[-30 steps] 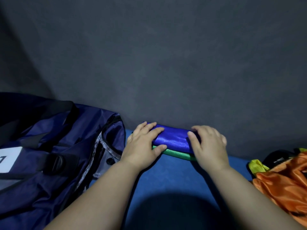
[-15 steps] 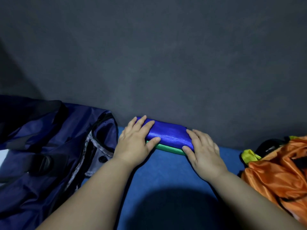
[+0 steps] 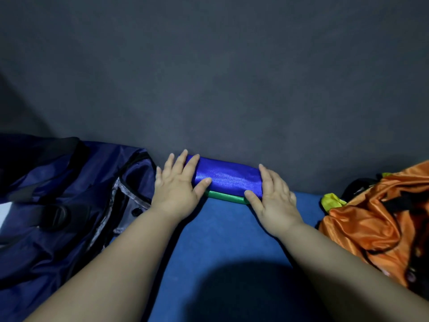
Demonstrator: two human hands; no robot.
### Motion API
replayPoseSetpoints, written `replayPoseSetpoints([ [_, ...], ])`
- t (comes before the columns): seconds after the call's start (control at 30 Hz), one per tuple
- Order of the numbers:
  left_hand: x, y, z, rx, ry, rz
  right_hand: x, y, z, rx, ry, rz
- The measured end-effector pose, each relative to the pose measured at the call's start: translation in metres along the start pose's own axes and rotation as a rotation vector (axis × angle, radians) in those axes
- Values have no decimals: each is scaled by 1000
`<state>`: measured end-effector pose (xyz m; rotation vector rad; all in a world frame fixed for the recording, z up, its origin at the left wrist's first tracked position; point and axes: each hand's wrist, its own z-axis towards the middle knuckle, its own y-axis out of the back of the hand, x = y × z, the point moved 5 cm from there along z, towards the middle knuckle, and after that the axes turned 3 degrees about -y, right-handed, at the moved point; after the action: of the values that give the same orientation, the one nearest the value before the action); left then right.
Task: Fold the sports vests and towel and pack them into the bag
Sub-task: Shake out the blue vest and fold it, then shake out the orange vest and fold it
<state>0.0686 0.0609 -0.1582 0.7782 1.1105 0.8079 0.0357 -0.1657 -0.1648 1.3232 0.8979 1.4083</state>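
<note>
Our right hand (image 3: pixel 274 198) has uncurled to match our left hand (image 3: pixel 176 189), both flat with straight fingers (image 3: pixel 181 162) bracketing the folded blue vest (image 3: pixel 227 180) stacked on the green vest (image 3: pixel 225 196) beside the open bag (image 3: pixel 69 194), so packing looks next.

bag (image 3: pixel 58 205): lower left of frame, just left of my left hand (image 3: pixel 176 189)
folded vests (image 3: pixel 227 180): centre, one stacked on the other, up against the backdrop (image 3: pixel 209 77)
my hands: left hand on the stack's left end, right hand (image 3: pixel 276 201) at its right end
loose vests (image 3: pixel 376 217): heaped at the right edge
</note>
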Motion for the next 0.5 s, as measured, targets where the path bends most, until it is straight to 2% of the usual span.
replayPoseSetpoints([
  [0.07,-7,7,-6,-19,-26,53,-3,8,-13,-13,-37,70],
  [0.17,-26,10,-22,-6,-125,107,-9,21,-35,17,-49,38],
  [0.33,-64,-12,-69,189,-213,118,-28,33,-74,111,-100,-1],
  [0.5,-99,-14,-100,259,-209,46,-42,64,-121,18,-114,45],
])
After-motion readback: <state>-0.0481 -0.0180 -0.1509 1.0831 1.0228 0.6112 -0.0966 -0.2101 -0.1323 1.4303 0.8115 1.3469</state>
